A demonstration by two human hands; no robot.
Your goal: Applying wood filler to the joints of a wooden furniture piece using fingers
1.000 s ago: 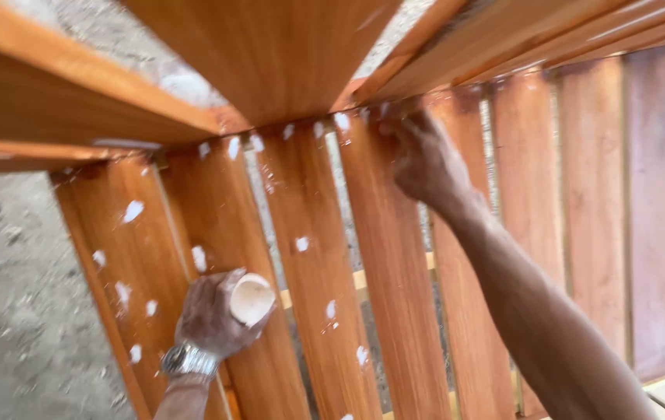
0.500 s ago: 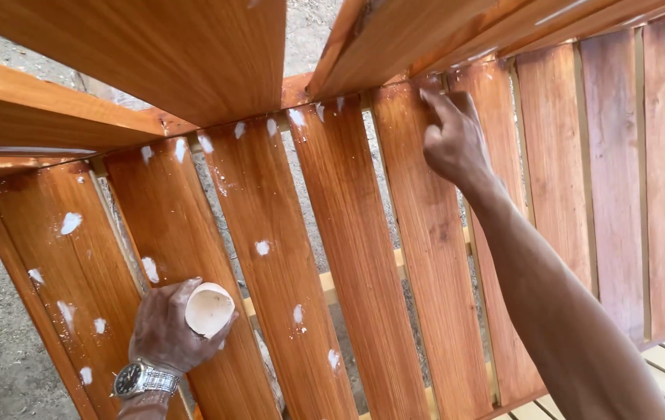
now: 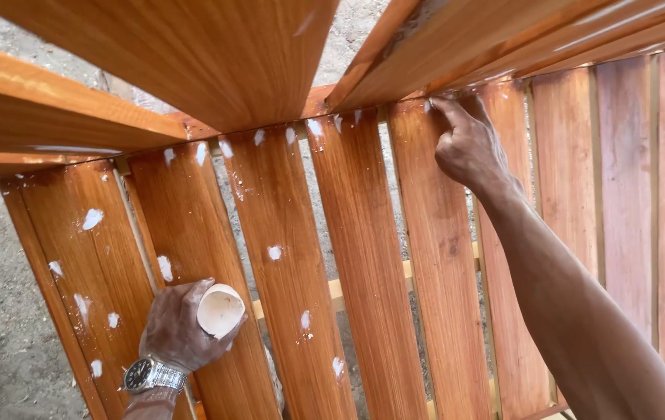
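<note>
White filler dabs already dot the left slats (image 3: 270,257), while the slats on the right look bare. The left hand (image 3: 181,327) grips a small cup of filler (image 3: 220,309) low against the slats; the right hand (image 3: 469,148), fingers curled, presses a fingertip at the top joint.

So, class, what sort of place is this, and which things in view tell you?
Probably an outdoor woodworking spot: bare gritty ground under varnished slats dotted with white filler dabs. The left hand holds a small cup; the right hand presses a joint.

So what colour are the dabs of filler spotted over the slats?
White, on reddish-brown slats; the dabs show clearly in the head view.
</note>
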